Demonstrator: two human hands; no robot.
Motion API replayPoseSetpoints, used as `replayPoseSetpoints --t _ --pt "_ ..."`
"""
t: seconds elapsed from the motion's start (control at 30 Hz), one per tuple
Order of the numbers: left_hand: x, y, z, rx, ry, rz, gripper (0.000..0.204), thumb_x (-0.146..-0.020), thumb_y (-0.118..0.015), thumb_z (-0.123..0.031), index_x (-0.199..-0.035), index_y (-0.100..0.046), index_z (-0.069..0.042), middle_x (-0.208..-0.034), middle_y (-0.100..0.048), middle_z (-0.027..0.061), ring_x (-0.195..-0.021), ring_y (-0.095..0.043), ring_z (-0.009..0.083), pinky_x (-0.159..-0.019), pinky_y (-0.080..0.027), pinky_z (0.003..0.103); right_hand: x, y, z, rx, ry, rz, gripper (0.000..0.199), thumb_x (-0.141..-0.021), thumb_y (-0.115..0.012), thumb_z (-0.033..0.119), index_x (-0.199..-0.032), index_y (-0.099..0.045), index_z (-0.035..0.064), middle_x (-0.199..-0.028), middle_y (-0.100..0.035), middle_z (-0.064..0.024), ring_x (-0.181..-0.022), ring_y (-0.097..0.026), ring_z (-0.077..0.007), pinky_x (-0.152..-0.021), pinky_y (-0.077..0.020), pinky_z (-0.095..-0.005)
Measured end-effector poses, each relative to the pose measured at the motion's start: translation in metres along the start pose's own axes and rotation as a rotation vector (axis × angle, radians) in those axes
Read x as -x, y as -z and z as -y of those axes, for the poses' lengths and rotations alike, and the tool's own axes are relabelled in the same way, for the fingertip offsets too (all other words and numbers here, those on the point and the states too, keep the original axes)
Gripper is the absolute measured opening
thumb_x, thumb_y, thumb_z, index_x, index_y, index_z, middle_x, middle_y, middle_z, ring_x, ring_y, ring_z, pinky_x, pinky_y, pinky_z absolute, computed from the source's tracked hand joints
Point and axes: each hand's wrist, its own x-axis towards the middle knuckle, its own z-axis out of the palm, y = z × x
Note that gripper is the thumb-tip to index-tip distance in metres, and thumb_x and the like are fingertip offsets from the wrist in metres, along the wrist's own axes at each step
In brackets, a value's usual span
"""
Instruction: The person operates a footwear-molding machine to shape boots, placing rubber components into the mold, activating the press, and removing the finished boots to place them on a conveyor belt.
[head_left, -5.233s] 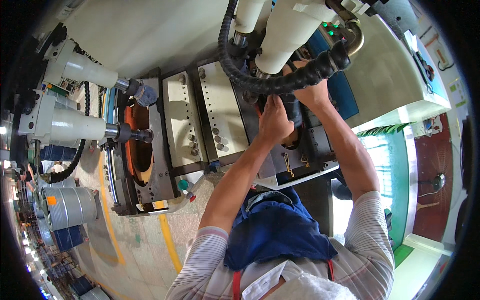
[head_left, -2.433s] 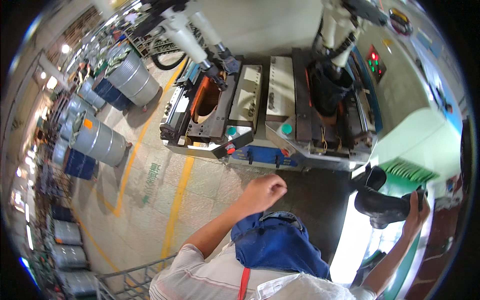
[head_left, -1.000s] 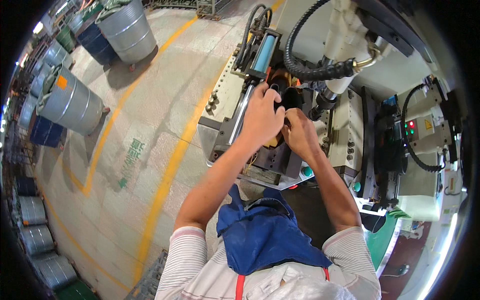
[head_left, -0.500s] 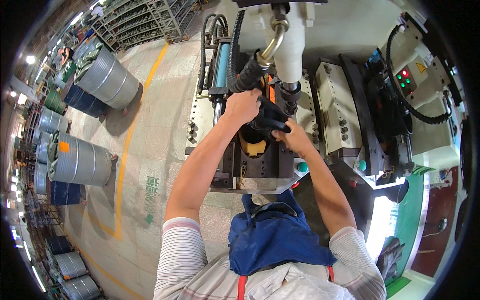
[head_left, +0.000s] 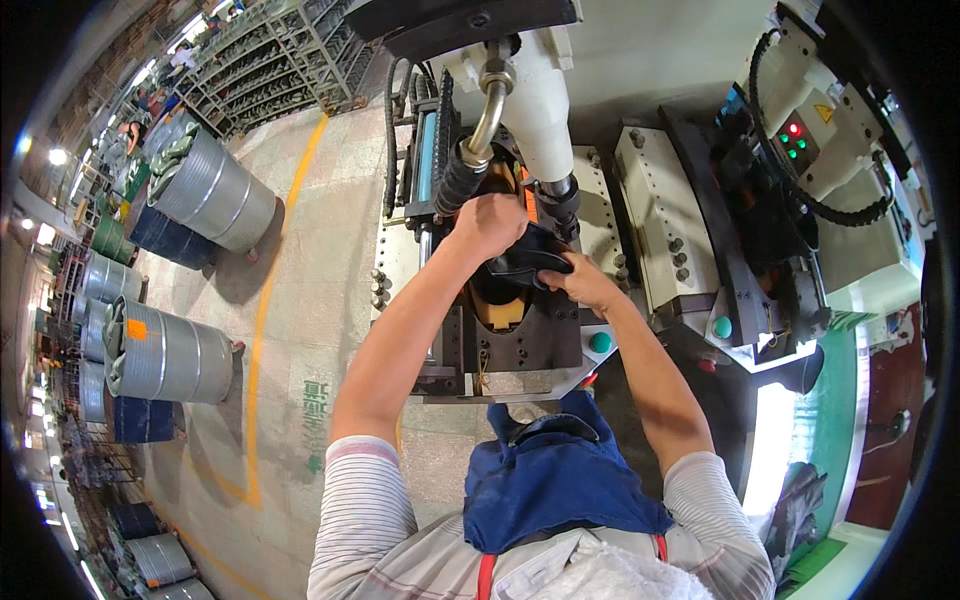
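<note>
My left hand (head_left: 488, 222) and my right hand (head_left: 583, 286) both grip a black rubber shoe part (head_left: 527, 265) and hold it against the yellow last (head_left: 500, 305) inside a dark open mould (head_left: 520, 330) of the shoe machine. My left hand is at the upper edge of the black part and my right hand at its lower right edge. An orange piece (head_left: 527, 196) shows just above the hands.
A white cylinder with a metal hose (head_left: 520, 100) hangs right above the mould. Pale metal plates (head_left: 660, 225) and a control box with red and green lamps (head_left: 800, 140) stand to the right. Grey drums (head_left: 205, 190) line the floor at left beside a yellow floor line (head_left: 262, 330).
In the oldest frames I stood at other mould stations and my right hand carried a black shoe. Now both hands press the black part onto the last in this mould, and the view has shifted slightly.
</note>
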Motion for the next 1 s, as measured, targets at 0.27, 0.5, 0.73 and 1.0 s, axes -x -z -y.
replayPoseSetpoints --t 0.27,0.5,0.73,1.0 --pt "-0.018 0.003 -0.02 -0.074 0.04 0.102 0.05 -0.081 -0.059 -0.01 -0.129 -0.068 -0.016 -0.122 -0.071 0.013 -0.114 -0.069 0.0317 -0.096 -0.057 0.044 -0.016 0.0 -0.018 -0.137 0.193 -0.198 0.047 -0.084 -0.086 0.027 -0.118 -0.069 -0.0007 -0.107 -0.074 -0.0094 -0.096 -0.066 -0.018 -0.084 -0.051 -0.0329" --pt "-0.029 -0.004 0.026 0.13 -0.096 -0.018 0.049 -0.078 -0.056 -0.001 -0.123 -0.07 -0.011 -0.124 -0.07 0.0153 -0.119 -0.065 0.0345 -0.102 -0.053 0.041 0.088 -0.003 -0.062 0.26 0.173 -0.557 0.02 -0.082 -0.076 0.012 -0.094 -0.062 0.0023 -0.082 -0.068 -0.0173 -0.075 -0.068 -0.0342 -0.07 -0.0535 -0.0411" --pt "0.017 0.042 0.028 0.337 0.023 -0.124 0.052 -0.082 -0.072 -0.005 -0.133 -0.064 -0.005 -0.143 -0.059 0.0167 -0.135 -0.054 0.0357 -0.114 -0.045 0.041 0.117 -0.004 -0.098 0.334 0.129 -0.372 0.014 -0.083 -0.072 0.005 -0.084 -0.059 0.0003 -0.071 -0.067 -0.0159 -0.065 -0.068 -0.0278 -0.063 -0.0528 -0.0362" --pt "0.04 0.047 0.055 0.644 0.435 -0.445 0.047 -0.078 -0.078 0.004 -0.122 -0.064 -0.003 -0.123 -0.07 0.0112 -0.095 -0.071 0.0207 -0.085 -0.056 0.036 0.162 -0.013 -0.098 0.134 0.082 -0.234 0.012 -0.088 -0.074 0.009 -0.091 -0.067 -0.0007 -0.076 -0.069 -0.009 -0.067 -0.064 -0.0118 -0.064 -0.052 -0.0291"
